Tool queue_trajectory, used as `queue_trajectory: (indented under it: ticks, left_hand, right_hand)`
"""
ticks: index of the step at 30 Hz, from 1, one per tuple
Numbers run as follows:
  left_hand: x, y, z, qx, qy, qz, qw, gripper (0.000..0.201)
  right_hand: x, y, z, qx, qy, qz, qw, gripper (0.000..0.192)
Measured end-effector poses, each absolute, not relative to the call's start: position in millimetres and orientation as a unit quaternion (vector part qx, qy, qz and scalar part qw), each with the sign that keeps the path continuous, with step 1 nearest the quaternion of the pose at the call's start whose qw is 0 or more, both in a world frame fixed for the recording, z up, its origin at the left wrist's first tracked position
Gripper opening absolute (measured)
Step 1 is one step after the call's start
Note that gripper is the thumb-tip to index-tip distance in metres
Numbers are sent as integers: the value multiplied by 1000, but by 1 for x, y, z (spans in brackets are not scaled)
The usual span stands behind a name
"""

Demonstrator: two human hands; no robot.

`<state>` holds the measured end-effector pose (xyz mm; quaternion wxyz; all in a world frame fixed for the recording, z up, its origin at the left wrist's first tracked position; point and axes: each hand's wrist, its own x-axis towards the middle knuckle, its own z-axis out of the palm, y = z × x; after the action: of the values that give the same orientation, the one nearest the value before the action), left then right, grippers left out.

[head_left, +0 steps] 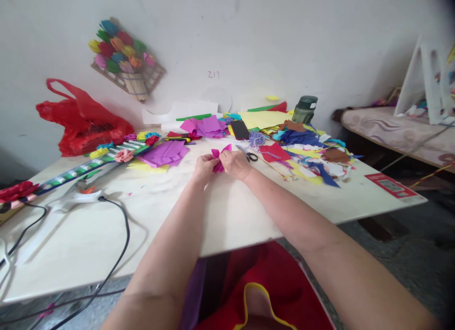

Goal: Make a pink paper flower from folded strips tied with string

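Note:
Both of my hands meet over the middle of the table, closed on one magenta paper flower (215, 153) whose petals stick out above and between the fingers. My left hand (205, 168) pinches its left side. From the right, my right hand (234, 164) grips it with bent fingers, covering much of the paper. Just right of that hand lie scissors (251, 156) with black handles. A stack of purple paper (166, 153) rests to the left, and red paper pieces (274, 152) lie to the right.
A white glue gun (76, 197) with a black cord stands at the left, near a strip decorated with paper flowers (74, 171). Behind it sits a red plastic bag (85, 121). A phone (240, 130), a dark bottle (304, 110) and heaped paper scraps (320, 157) occupy the back and right.

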<state>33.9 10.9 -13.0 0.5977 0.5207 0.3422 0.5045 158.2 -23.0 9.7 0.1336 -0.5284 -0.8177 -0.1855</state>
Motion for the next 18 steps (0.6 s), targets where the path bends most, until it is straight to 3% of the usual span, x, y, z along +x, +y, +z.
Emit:
queue_trajectory:
  ticks: [9,18]
  left_hand:
    - [35,6,-5,554,401,524,508,4]
    - [34,9,-8,573,426,509,480,16]
  right_hand:
    - [159,-13,6,-637,-720,-55,270,27]
    - [169,2,-2,-606,-694,117,371,22]
